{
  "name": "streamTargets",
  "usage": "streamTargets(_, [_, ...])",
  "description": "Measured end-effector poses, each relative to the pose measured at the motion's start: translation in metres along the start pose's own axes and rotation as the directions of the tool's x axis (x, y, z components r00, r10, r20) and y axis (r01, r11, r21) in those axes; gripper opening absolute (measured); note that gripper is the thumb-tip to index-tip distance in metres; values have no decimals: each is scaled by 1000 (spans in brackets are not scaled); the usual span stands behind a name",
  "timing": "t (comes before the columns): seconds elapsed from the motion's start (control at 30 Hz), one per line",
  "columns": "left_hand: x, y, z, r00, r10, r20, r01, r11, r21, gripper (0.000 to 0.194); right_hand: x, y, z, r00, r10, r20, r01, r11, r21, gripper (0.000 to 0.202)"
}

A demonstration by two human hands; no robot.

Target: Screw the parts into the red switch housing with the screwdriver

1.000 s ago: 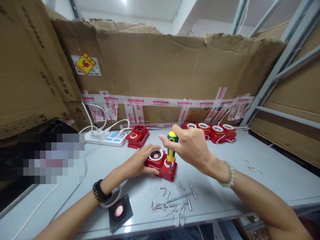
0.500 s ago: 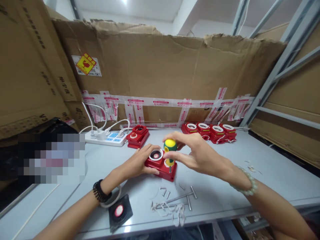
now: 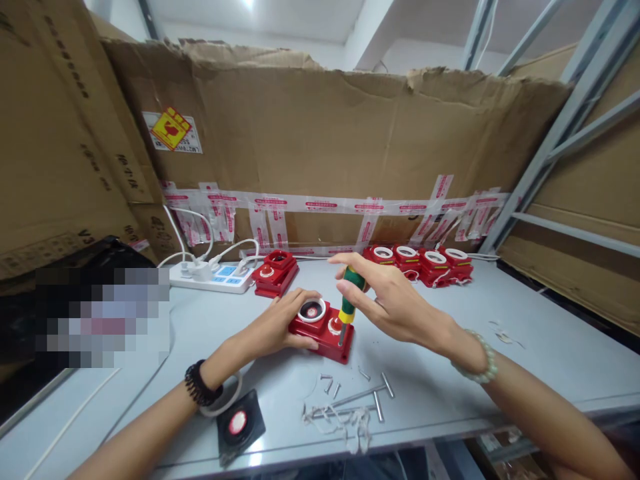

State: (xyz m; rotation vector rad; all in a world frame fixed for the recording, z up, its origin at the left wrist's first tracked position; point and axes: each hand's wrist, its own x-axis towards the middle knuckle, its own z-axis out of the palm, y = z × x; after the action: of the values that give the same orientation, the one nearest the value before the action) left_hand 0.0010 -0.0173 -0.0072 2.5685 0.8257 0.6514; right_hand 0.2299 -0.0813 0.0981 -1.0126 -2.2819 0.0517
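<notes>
Two hands, apart from each other, work at a red speaker-and-lamp housing [image 3: 320, 343] on the middle of a grey bench [image 3: 450, 400].

The housing carries a dark speaker cone [image 3: 305, 311] inside a white ring [image 3: 313, 321] at eleven o'clock and a domed red lamp [image 3: 335, 325] at three. The left hand [image 3: 277, 324] clamps its nine-o'clock end, thumb on the near side; the right hand [image 3: 395, 297] grips a leaning green-and-yellow screwdriver [image 3: 349, 303], index finger extended, tip at the four-o'clock corner. Loose screws [image 3: 328, 385] lie at six.
</notes>
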Motion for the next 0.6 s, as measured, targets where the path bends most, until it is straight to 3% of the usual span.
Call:
streamTargets(0.13, [0, -2, 1, 1000, 9, -3, -9, 1000, -9, 70, -3, -3, -23, 963, -96, 251, 62, 988, 140, 37])
streamTargets(0.23, [0, -2, 1, 1000, 3, -1, -3, 1000, -10, 70, -1, -3, -31, 950, -102, 295, 57, 986, 157, 32])
streamTargets(0.33, [0, -2, 1, 1000, 14, 1, -14, 1000, -9, 68, 0, -4, -25, 975, -47, 218, 30, 996, 82, 26])
streamTargets(0.43, [0, -2, 2, 1000, 21, -17, -21, 1000, -2, 70, 2, -6, -6, 1000, -11, 9, 11, 997, -74, 25])
streamTargets(0.47, [0, -2, 3, 1000, 18, -20, -18, 1000, -1, 70, 2, -6, 1, 996, -14, -87, 5, 994, -110, 24])
streamTargets(0.6, [1, -1, 3, 1000, 7, -9, -7, 1000, -16, 70, 8, -2, 22, 961, -40, -275, 1, 990, -140, 23])
